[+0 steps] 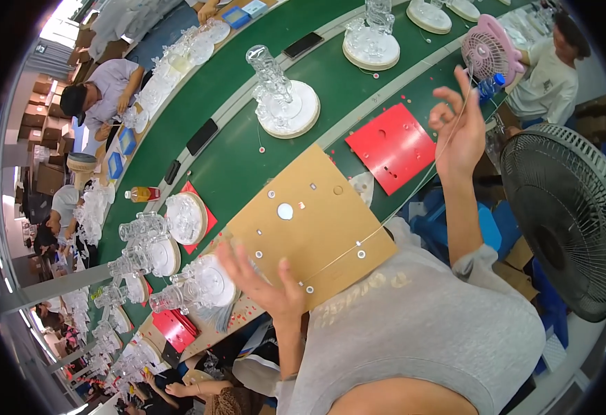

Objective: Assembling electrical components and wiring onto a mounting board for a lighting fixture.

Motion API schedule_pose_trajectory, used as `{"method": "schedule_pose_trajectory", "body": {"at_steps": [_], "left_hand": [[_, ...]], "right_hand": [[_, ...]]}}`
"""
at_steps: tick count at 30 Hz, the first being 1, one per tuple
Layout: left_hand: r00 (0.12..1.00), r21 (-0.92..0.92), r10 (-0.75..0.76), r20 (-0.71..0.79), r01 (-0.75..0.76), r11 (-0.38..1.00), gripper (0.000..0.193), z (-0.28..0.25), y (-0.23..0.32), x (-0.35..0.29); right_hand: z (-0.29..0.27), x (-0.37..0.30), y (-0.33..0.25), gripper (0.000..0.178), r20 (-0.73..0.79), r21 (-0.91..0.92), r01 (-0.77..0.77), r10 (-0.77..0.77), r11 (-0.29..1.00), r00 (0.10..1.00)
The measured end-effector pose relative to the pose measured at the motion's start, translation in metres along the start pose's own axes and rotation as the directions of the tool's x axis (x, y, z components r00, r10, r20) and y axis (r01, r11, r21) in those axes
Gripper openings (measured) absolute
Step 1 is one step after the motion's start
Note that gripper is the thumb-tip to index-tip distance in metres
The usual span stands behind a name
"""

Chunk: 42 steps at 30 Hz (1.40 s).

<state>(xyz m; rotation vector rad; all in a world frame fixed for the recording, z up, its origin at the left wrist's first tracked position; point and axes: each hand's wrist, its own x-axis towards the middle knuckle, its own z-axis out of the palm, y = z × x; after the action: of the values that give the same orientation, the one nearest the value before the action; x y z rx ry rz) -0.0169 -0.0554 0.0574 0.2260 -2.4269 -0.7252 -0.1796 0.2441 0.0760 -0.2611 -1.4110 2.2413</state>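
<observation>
A square brown board [323, 221] with several holes and pale ringed eyelets lies at the near edge of the green table, against my grey shirt. My left hand [268, 287] is at the board's left corner, fingers spread and slightly blurred, holding nothing visible. Raised to the right of the board, my right hand [458, 138] has some fingers bent and one pointing up. A thin white cord [408, 199] runs from the board's near side up to this hand and along its fingers. The exact grip on the cord is hard to see.
Red sheets [393, 149] lie beyond the board. Clear figurines on round white bases [299, 111] stand along the conveyor, with phones [202, 137] near its rail. A large black fan [562, 221] and a pink fan [490, 50] stand right. Other people work nearby.
</observation>
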Motion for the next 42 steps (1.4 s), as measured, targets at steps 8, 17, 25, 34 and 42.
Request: {"method": "schedule_pose_trajectory", "body": {"at_steps": [8,17,25,34,42], "left_hand": [[0.819,-0.124,0.326,0.471,-0.304,0.944,0.065,0.052,0.036,0.004],[0.747,-0.144,0.378,0.546,-0.360,0.922,0.046,0.062,0.053,0.019],[0.798,-0.244,0.372,0.475,-0.287,0.926,0.044,0.066,0.045,0.024],[0.794,-0.148,0.383,0.472,-0.356,0.923,0.047,0.062,0.043,0.024],[0.789,-0.145,0.409,0.459,-0.387,0.910,0.048,0.066,0.042,0.022]], "right_hand": [[0.037,0.002,-0.024,0.028,0.436,-0.219,0.246,-0.131,0.944,0.890],[0.014,-0.004,0.023,0.017,0.888,-0.288,0.558,-0.001,0.778,0.460],[0.004,-0.014,0.063,0.016,0.928,-0.209,0.679,-0.077,0.704,0.365],[0.003,-0.013,0.046,0.022,0.992,-0.105,0.855,-0.011,0.508,0.128],[0.003,-0.015,0.044,0.021,0.999,0.042,0.964,-0.008,0.262,-0.041]]}}
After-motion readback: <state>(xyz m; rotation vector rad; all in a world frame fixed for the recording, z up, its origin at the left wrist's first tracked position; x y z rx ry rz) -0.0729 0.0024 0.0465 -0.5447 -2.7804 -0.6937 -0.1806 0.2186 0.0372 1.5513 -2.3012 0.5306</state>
